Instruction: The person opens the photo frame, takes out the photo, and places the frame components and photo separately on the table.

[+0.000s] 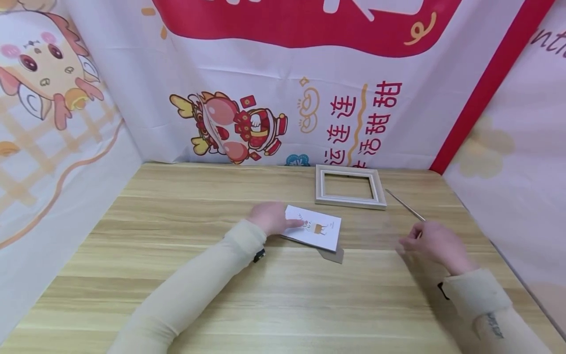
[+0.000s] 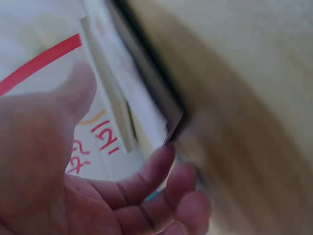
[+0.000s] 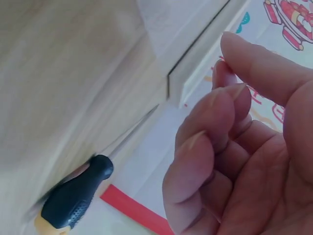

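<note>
My left hand point(image 1: 270, 219) is at the left end of a white card with a deer-like drawing point(image 1: 325, 231), its thumb extended over the card. In the left wrist view the fingers point(image 2: 157, 164) are at the corner of the card and the dark board point(image 2: 154, 88) under it, while the thumb stands apart. A grey flap point(image 1: 334, 256) sticks out from beneath. My right hand point(image 1: 442, 243), holding nothing, has its fingers loosely bent above the table. Beside it lies a screwdriver with a black and yellow handle point(image 3: 76, 196); the head view shows its shaft point(image 1: 404, 204).
A white picture frame point(image 1: 349, 200) lies near the back of the wooden table point(image 1: 265, 300). A faint clear sheet point(image 1: 371, 233) is between the card and my right hand. Printed cloth point(image 1: 265, 64) hangs behind and at both sides.
</note>
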The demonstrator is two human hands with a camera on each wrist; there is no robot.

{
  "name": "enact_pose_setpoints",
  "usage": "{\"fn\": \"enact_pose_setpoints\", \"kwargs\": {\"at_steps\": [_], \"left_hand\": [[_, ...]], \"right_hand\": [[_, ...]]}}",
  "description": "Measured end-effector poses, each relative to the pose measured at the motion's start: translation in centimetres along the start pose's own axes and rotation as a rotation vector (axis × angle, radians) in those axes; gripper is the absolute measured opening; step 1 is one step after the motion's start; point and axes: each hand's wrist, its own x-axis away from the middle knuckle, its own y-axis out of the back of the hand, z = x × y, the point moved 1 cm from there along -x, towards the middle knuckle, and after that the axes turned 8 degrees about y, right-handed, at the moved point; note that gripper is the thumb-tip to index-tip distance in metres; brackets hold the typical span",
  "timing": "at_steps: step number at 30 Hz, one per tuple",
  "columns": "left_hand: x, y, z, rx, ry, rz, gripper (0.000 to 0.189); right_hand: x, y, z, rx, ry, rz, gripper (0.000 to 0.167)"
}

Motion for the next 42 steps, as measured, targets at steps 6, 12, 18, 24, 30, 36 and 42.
{"fn": "enact_pose_setpoints", "kwargs": {"at_steps": [6, 12, 18, 24, 30, 36, 42], "left_hand": [[0.5, -0.9, -0.7, -0.023, 0.008, -0.018, 0.07], [0.3, -1.2, -0.3, 0.053, -0.031, 0.011, 0.067], [0.0, -1.3, -0.1, 0.177, -0.019, 0.045, 0.069], [0.0, -0.2, 0.8, 0.379, -0.083, -0.009, 0.06], [0.4, 3.7, 3.6, 0.734, -0.143, 0.004, 0.035], [0.9, 8.5, 6.3, 0.928, -0.162, -0.093, 0.028], [-0.1, 10.5, 8.2, 0.955, -0.032, -0.12, 0.037]], "right_hand": [[0.0, 0.2, 0.6, 0.012, 0.014, -0.018, 0.027], [-0.4, -0.1, 0.7, 0.024, 0.033, -0.028, 0.026], [-0.4, -0.3, 0.7, 0.028, 0.031, -0.03, 0.025], [-0.1, -0.1, 0.9, 0.03, 0.062, -0.058, 0.023], [0.1, 0.1, 1.2, 0.033, 0.093, -0.087, 0.022], [0.0, 0.0, 1.7, 0.012, 0.1, -0.093, 0.021], [-0.6, -0.7, 2.5, 0.018, 0.105, -0.085, 0.022]]}}
